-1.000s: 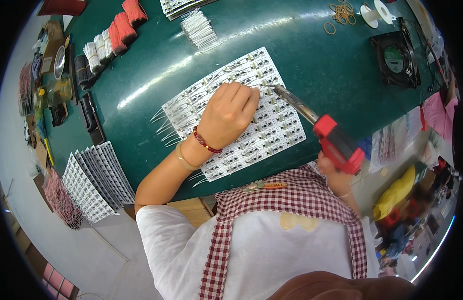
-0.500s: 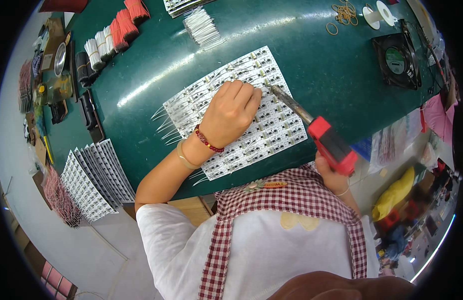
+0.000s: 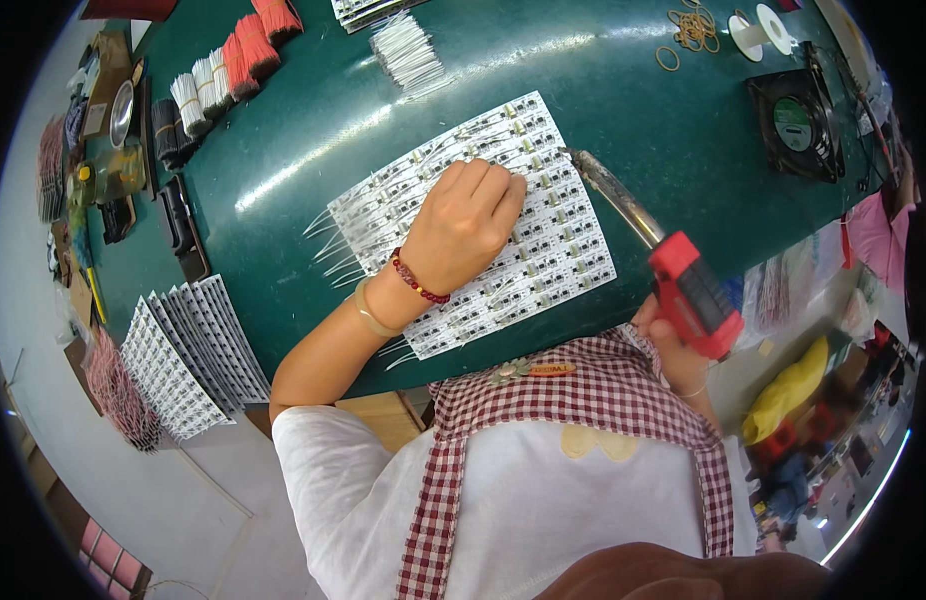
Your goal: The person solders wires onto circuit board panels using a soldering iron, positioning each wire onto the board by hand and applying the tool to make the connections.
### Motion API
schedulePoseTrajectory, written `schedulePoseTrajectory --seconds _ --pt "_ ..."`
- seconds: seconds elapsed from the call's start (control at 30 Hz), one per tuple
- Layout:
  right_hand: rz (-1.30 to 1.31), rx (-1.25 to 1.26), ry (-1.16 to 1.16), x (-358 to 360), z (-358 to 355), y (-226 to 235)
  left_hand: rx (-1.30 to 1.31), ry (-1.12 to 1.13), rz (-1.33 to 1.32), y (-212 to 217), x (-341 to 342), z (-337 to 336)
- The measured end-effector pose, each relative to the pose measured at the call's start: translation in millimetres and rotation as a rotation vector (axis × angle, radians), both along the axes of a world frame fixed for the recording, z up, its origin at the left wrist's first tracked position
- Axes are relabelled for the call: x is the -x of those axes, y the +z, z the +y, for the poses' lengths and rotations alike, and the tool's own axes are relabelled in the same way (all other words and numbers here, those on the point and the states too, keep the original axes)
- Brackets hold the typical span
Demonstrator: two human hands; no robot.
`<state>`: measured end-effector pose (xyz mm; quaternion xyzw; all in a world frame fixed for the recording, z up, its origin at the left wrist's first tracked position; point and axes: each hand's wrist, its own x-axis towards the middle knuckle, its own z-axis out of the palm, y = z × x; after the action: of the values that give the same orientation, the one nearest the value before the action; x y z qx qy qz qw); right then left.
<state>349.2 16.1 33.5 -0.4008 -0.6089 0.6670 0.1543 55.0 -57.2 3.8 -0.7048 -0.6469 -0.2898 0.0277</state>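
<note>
A white circuit board panel (image 3: 568, 235), set with rows of small parts, lies tilted on the green table (image 3: 643, 110). Thin white wires (image 3: 328, 250) stick out past its left edge. My left hand (image 3: 465, 215) rests on the middle of the panel with the fingers curled closed; whatever they pinch is hidden beneath them. In my right hand (image 3: 675, 355), low on the right, is a soldering iron (image 3: 695, 290) with a red and black handle. Its tip is by the panel's upper right edge; whether it touches cannot be told.
Beyond the panel lies a bundle of white wires (image 3: 408, 55). Red wire bundles (image 3: 253, 48) and black ones are at the far left. Stacked board panels (image 3: 188, 350) stand at the left edge. A black fan (image 3: 793, 120), a white spool (image 3: 761, 33) and rubber bands (image 3: 695, 28) occupy the far right.
The soldering iron has shifted right with my right hand, its tip drawing away from beside my left fingers to the panel's edge. My left hand stays put.
</note>
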Motion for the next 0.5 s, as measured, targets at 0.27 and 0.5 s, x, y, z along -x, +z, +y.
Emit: schedulePoseTrajectory --seconds 0.27,0.5 --pt "-0.089 -0.285 0.093 -1 2 -3 -0.007 -0.017 0.02 0 1 -1" --pt "-0.118 -0.449 0.119 10 1 -5 0.005 -0.022 0.044 2 0 0"
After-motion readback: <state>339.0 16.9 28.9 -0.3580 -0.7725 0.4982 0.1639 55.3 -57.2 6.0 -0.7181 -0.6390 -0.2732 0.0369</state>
